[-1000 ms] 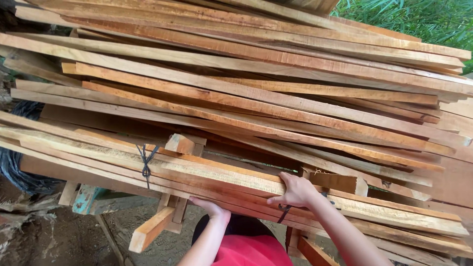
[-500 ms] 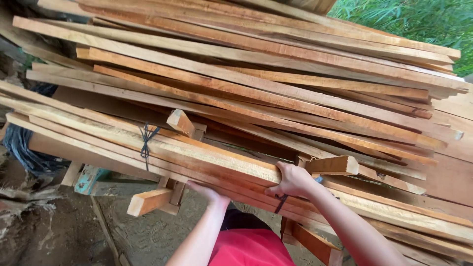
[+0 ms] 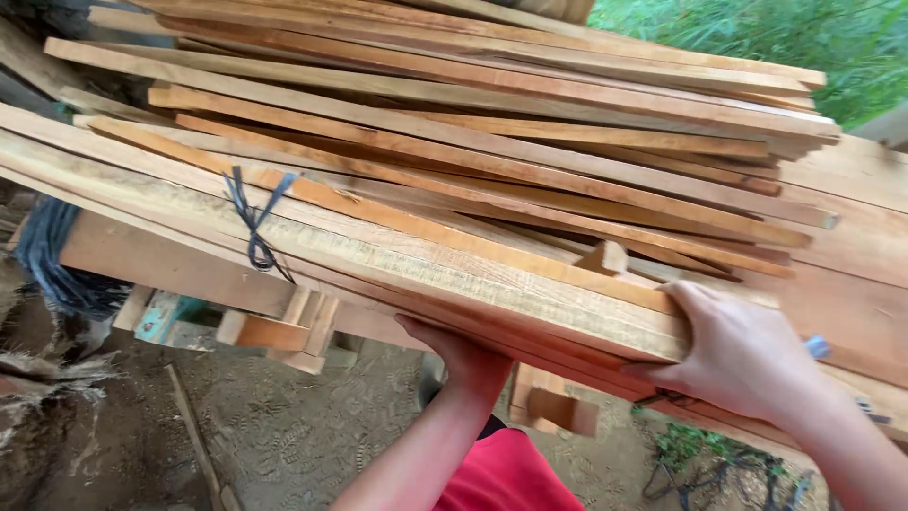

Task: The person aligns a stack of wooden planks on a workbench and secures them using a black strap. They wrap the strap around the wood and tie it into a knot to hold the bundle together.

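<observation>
From the head view, bare dirt ground (image 3: pixel 274 435) lies below a high stack of wooden planks (image 3: pixel 530 123), with green plants (image 3: pixel 785 38) behind. The tied bundle of planks (image 3: pixel 378 246), bound by a dark cord (image 3: pixel 253 222), runs long from upper left to lower right at the stack's near edge. The left hand (image 3: pixel 463 355) reaches up beneath it, palm pressed to its underside, while the right hand (image 3: pixel 738 355) wraps the near edge further right, fingers curled under and thumb on top.
</observation>
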